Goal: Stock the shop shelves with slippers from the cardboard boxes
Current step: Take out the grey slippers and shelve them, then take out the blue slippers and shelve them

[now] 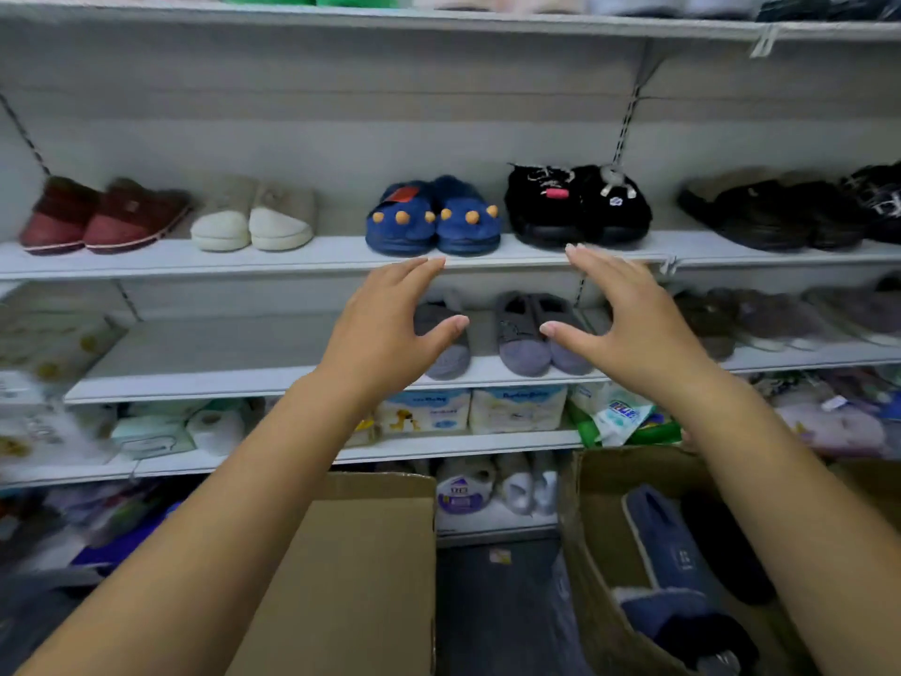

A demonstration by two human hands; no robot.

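My left hand (390,324) and my right hand (629,319) are raised in front of the shelves, fingers straight and spread, holding nothing. Just beyond the fingertips, on the middle shelf (292,258), stand a blue pair with orange dots (434,219) and a black plush pair (577,207). A grey pair (536,334) sits on the shelf below, between my hands. An open cardboard box (599,539) at lower right holds a blue slipper (668,544) and dark ones. A second cardboard box (361,568) stands under my left forearm.
The middle shelf also carries a maroon pair (97,217), a cream pair (253,217) and dark pairs (780,212) at right. Lower shelves hold tissue packs (468,409) and packaged goods. Dark floor (492,607) shows between the boxes.
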